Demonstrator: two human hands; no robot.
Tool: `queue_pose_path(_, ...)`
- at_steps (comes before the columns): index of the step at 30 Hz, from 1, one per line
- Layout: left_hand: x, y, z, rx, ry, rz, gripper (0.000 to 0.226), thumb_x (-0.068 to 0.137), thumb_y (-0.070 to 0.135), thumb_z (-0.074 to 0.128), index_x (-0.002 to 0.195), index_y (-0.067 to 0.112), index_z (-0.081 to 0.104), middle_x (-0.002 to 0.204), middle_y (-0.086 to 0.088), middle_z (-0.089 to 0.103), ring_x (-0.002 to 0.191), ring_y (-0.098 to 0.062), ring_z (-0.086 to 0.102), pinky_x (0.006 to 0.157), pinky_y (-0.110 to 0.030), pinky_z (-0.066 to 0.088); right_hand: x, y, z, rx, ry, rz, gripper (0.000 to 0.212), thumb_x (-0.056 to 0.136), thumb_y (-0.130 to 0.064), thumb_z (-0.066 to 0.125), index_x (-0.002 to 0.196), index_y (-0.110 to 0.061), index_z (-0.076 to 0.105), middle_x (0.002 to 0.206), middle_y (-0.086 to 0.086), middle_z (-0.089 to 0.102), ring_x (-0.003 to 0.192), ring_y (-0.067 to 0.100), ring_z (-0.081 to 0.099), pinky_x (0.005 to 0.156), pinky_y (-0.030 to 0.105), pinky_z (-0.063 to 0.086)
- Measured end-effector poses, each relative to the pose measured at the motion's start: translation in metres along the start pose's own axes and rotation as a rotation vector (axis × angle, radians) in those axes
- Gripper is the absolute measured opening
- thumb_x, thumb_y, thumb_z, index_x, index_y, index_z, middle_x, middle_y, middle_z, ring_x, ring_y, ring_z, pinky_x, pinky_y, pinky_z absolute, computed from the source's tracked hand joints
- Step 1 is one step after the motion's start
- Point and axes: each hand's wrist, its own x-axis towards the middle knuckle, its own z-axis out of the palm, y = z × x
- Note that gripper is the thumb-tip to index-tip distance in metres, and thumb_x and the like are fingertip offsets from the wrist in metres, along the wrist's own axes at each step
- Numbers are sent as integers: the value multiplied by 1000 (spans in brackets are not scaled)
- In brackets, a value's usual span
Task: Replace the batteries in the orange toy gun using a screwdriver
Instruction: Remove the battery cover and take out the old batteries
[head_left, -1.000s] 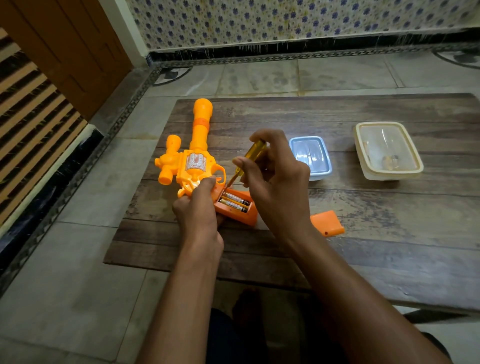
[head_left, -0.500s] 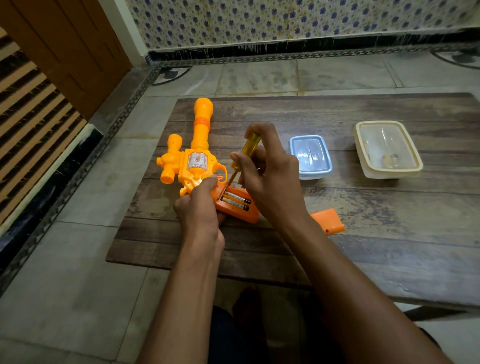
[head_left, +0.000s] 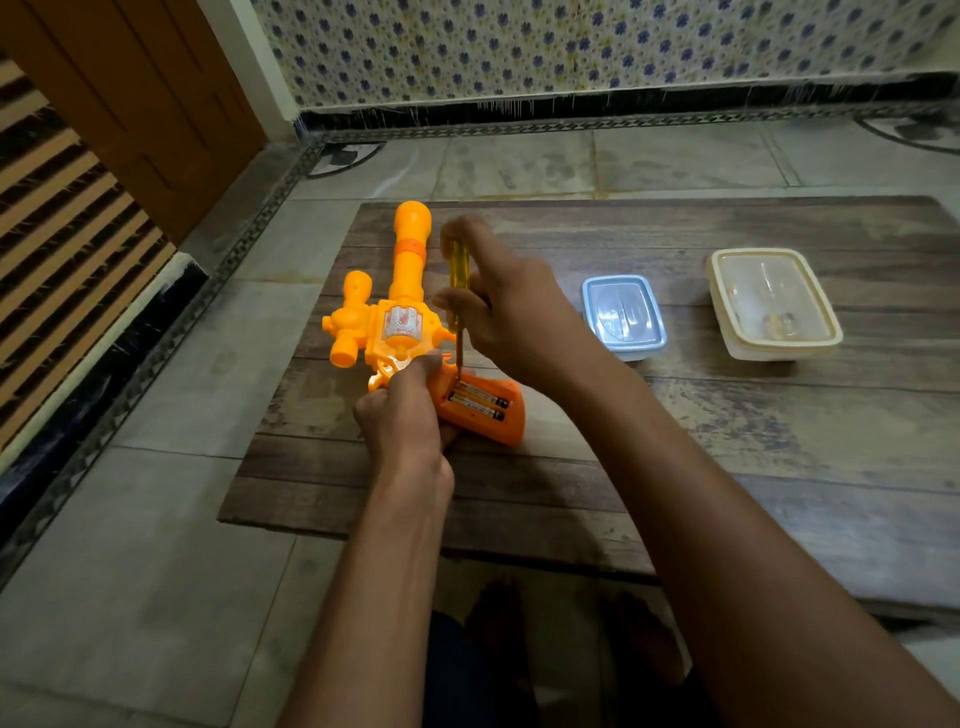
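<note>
The orange toy gun (head_left: 400, 317) lies on the low wooden table (head_left: 727, 441), barrel pointing away from me. Its handle's battery compartment is uncovered, with two batteries (head_left: 478, 406) lying side by side inside. My left hand (head_left: 408, 415) grips the gun at the trigger and handle. My right hand (head_left: 511, 317) holds a yellow-handled screwdriver (head_left: 457, 291) nearly upright, its tip down at the upper end of the batteries. The orange compartment cover is hidden behind my right forearm.
A small blue lidded box (head_left: 623, 317) and a larger cream lidded box (head_left: 774, 304) with small items inside stand on the right half of the table. Tiled floor surrounds the table; a wooden door and slatted panel are at left. My feet show below the table's near edge.
My right hand has swung the screwdriver from a slant to nearly upright and brought its tip down to the batteries. The left hand still holds the gun.
</note>
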Motion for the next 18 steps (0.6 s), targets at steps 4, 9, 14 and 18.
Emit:
queue_pose_path(4, -1, 1, 1, -31, -2, -1, 30, 89, 18, 77, 117, 21, 66, 107, -5, 75, 102, -27, 73, 92, -49, 62, 14, -11, -5, -38, -112, -20, 46, 96, -16, 69, 136, -9, 47, 78, 16, 65, 70, 32, 63, 65, 48, 54)
queue_pose_path(9, -1, 2, 1, -22, -23, -3, 14, 91, 19, 76, 95, 27, 65, 102, -2, 75, 99, -26, 73, 92, -49, 62, 26, -17, -11, -110, -221, -13, 46, 97, -17, 69, 136, -11, 46, 90, 18, 64, 77, 34, 63, 65, 46, 52)
queue_pose_path(14, -2, 4, 1, -21, -33, -20, 14, 92, 17, 76, 94, 26, 66, 102, -4, 77, 96, -25, 75, 93, -51, 62, 33, -21, -15, -161, -300, -3, 44, 97, -15, 68, 134, -10, 45, 86, 12, 58, 78, 31, 58, 66, 45, 51)
queue_pose_path(18, -3, 3, 2, -13, -23, -25, 11, 91, 19, 78, 95, 24, 69, 103, -4, 77, 94, -22, 73, 89, -47, 63, 40, -22, -12, -233, -331, -6, 42, 96, -19, 70, 130, -13, 45, 89, 10, 55, 80, 31, 56, 60, 36, 42)
